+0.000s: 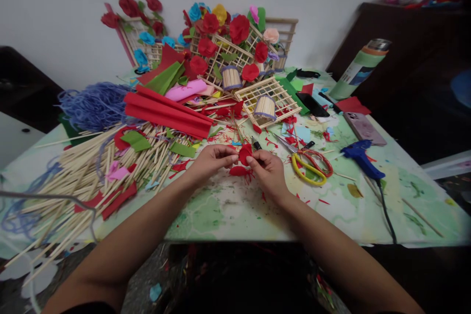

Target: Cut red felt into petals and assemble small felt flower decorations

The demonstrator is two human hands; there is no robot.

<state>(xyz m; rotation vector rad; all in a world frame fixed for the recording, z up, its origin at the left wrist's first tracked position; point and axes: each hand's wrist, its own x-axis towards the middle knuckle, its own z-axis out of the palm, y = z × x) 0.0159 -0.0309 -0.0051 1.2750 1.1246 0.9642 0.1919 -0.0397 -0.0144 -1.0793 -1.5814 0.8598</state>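
Observation:
A small curved piece of red crepe paper [244, 154] is held up between my hands over the table's middle. My left hand [215, 161] pinches at its left edge, thumb and forefinger together. On the other side, my right hand [269, 170] grips it between thumb and fingers. Just below lies another red paper petal [238, 171], with thin red scraps around it. Scissors [309, 164] with yellow and red handles rest to the right of my right hand. A dark pen-like tool [256, 143] lies behind the fingers, partly hidden.
Bamboo sticks [91, 171], blue yarn [93, 103] and folded red paper [165, 113] crowd the left. Behind stand stick lattices [272, 100] with paper flowers [239, 29]. A blue glue gun [362, 157], a phone [364, 128] and a green bottle [358, 71] are at right.

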